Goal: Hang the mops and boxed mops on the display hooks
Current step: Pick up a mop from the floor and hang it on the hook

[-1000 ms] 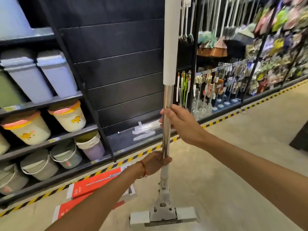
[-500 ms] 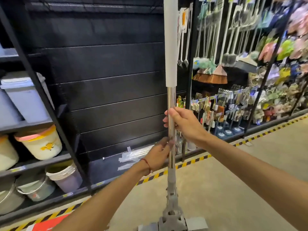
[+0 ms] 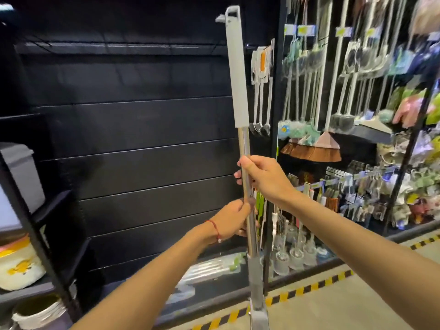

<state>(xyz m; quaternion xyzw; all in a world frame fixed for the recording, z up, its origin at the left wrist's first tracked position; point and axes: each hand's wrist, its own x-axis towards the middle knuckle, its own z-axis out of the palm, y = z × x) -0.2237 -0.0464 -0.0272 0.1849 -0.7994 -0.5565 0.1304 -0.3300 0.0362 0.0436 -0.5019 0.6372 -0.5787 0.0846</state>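
I hold a mop (image 3: 238,75) almost upright in front of a black slatted display wall (image 3: 142,120). It has a grey grip sleeve with a hanging loop at the top and a bare metal pole below. My right hand (image 3: 264,177) grips the metal pole just under the sleeve. My left hand (image 3: 234,219) grips the pole a little lower, a red string at the wrist. The mop head is cut off below the frame. No hook is plainly visible on the dark wall near the loop.
To the right, brooms (image 3: 312,148), brushes and hanging mops fill the neighbouring rack (image 3: 276,139). Bins and a yellow-lidded bucket (image 3: 19,265) sit on shelves at left. Plastic wrapping (image 3: 204,270) lies on the bottom shelf. A yellow-black floor stripe (image 3: 309,288) edges the shelving.
The mop has been lifted higher, so its top loop now shows and its head has left the view. Both hands moved up with it, and my view tilted upward.
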